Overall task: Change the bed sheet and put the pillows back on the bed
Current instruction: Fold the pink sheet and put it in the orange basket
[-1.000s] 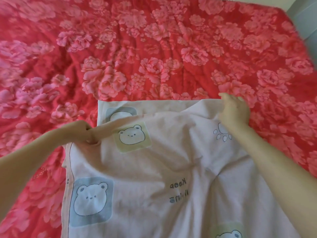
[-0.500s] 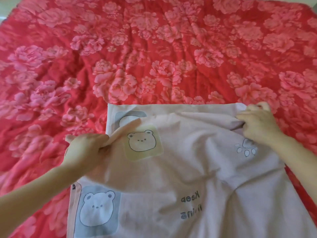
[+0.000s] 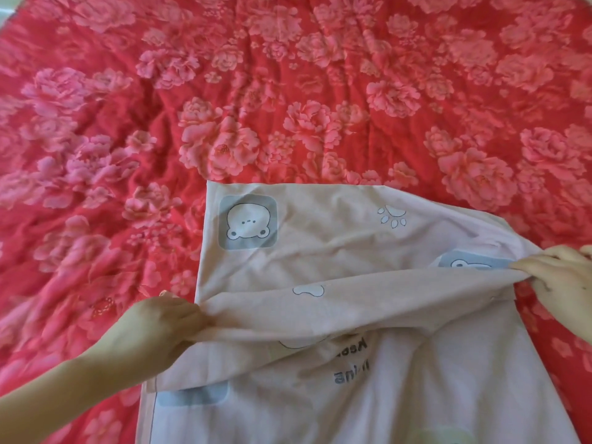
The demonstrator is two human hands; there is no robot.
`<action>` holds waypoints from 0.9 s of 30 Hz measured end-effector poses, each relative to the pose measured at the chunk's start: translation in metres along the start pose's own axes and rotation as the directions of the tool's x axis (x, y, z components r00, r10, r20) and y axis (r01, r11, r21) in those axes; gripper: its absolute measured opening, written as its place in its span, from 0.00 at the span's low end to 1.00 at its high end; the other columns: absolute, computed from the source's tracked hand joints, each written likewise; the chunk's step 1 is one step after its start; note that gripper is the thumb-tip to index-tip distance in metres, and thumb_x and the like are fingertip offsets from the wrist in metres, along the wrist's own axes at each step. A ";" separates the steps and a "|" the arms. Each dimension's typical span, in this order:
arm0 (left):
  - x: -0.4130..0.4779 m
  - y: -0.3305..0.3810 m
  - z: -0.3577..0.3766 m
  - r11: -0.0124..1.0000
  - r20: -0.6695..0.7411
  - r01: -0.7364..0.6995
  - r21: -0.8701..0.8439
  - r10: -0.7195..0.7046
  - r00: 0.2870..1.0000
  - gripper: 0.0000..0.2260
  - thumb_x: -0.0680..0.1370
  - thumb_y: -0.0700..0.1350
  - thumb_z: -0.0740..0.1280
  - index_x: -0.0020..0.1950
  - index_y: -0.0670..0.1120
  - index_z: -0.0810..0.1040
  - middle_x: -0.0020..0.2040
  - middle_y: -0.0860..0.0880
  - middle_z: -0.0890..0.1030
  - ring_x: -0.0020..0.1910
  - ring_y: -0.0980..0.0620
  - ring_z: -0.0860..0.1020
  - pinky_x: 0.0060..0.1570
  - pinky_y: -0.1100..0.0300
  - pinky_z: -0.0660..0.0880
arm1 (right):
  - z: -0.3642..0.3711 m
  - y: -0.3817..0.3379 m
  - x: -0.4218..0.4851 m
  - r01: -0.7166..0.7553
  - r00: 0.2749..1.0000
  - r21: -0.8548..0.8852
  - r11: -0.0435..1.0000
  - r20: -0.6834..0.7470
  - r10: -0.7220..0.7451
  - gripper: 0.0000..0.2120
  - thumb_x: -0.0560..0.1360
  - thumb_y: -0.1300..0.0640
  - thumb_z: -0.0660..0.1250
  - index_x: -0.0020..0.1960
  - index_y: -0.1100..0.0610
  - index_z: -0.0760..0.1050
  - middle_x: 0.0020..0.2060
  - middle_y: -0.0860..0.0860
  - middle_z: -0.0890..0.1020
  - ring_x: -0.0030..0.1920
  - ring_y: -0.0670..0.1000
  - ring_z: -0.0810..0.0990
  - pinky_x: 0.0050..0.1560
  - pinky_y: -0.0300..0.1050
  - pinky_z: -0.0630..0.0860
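Note:
A pale pink sheet (image 3: 320,251) printed with bear faces and paw marks lies folded on a red quilt with pink flowers (image 3: 288,91). My left hand (image 3: 160,325) grips a bunched fold at the sheet's left side. My right hand (image 3: 557,280) pinches the same fold at the right side. The fold stretches taut between both hands, lifted off the lower layer, which shows a grey bear patch and a paw print. No pillows are in view.
The red flowered quilt covers the whole bed around the sheet, wrinkled at the left. A pale strip of floor or wall (image 3: 4,12) shows at the top left corner.
Both hands have pulled the top layer back toward me, uncovering the lower layer with its bear patch and paw print. The hands moved apart and lower in view.

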State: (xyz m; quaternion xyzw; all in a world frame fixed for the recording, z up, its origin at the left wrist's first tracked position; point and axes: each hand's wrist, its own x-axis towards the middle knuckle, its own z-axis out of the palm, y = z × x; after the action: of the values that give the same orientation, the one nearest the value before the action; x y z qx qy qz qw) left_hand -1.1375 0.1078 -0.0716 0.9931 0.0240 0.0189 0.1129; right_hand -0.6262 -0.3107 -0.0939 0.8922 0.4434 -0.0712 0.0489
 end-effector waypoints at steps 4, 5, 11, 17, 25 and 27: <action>0.031 -0.024 -0.022 0.958 -0.016 0.281 0.048 -0.281 0.960 0.09 0.66 0.52 0.61 0.30 0.54 0.79 0.27 0.56 0.75 0.28 0.48 0.78 0.25 0.63 0.68 | -0.052 -0.045 0.020 0.061 0.978 -0.177 0.982 -0.185 -0.094 0.16 0.71 0.53 0.54 0.47 0.45 0.79 0.39 0.41 0.79 0.41 0.55 0.75 0.44 0.61 0.69; 0.046 -0.037 -0.031 0.943 -0.043 0.325 0.072 -0.323 0.945 0.07 0.67 0.50 0.64 0.29 0.54 0.79 0.27 0.55 0.75 0.28 0.47 0.79 0.26 0.62 0.70 | -0.066 -0.051 0.029 0.028 0.968 -0.187 0.982 -0.239 -0.073 0.16 0.70 0.53 0.54 0.44 0.48 0.81 0.36 0.45 0.80 0.40 0.55 0.73 0.42 0.61 0.69; 0.132 -0.097 -0.065 0.737 0.231 0.666 0.113 -0.671 0.704 0.12 0.71 0.60 0.68 0.37 0.53 0.81 0.31 0.52 0.78 0.35 0.48 0.77 0.38 0.54 0.76 | -0.125 -0.028 0.108 -0.169 0.938 -0.206 0.964 -0.334 0.093 0.17 0.70 0.36 0.52 0.37 0.42 0.76 0.33 0.45 0.77 0.39 0.53 0.68 0.46 0.61 0.70; 0.143 -0.099 -0.014 0.506 0.145 0.848 -0.156 -0.838 0.526 0.11 0.70 0.50 0.74 0.31 0.47 0.79 0.26 0.46 0.76 0.28 0.45 0.73 0.29 0.59 0.67 | -0.115 -0.052 0.149 -0.289 0.932 -0.225 0.930 -0.288 0.220 0.09 0.77 0.53 0.64 0.43 0.49 0.82 0.45 0.54 0.83 0.53 0.58 0.70 0.57 0.53 0.59; 0.174 -0.085 0.044 0.663 -0.343 0.696 -0.277 -0.744 0.573 0.13 0.69 0.47 0.62 0.36 0.38 0.81 0.34 0.36 0.80 0.34 0.39 0.75 0.33 0.55 0.66 | -0.036 -0.012 0.185 -0.562 0.824 -0.343 0.753 -0.150 0.546 0.20 0.73 0.43 0.53 0.38 0.52 0.78 0.35 0.51 0.77 0.52 0.56 0.74 0.61 0.55 0.66; 0.177 -0.087 0.077 0.662 -0.403 0.717 -0.217 -0.730 0.552 0.12 0.72 0.42 0.60 0.35 0.35 0.77 0.34 0.33 0.78 0.32 0.37 0.74 0.33 0.54 0.62 | -0.007 -0.008 0.197 -0.545 0.836 -0.296 0.784 -0.116 0.537 0.21 0.72 0.44 0.48 0.34 0.53 0.74 0.33 0.52 0.76 0.50 0.57 0.75 0.59 0.56 0.67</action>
State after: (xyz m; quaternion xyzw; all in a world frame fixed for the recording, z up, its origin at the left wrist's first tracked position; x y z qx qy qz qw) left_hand -0.9613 0.1841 -0.1606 0.8589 0.4553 0.2041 0.1151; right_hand -0.5147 -0.1504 -0.1205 0.9627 0.1753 0.0294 0.2042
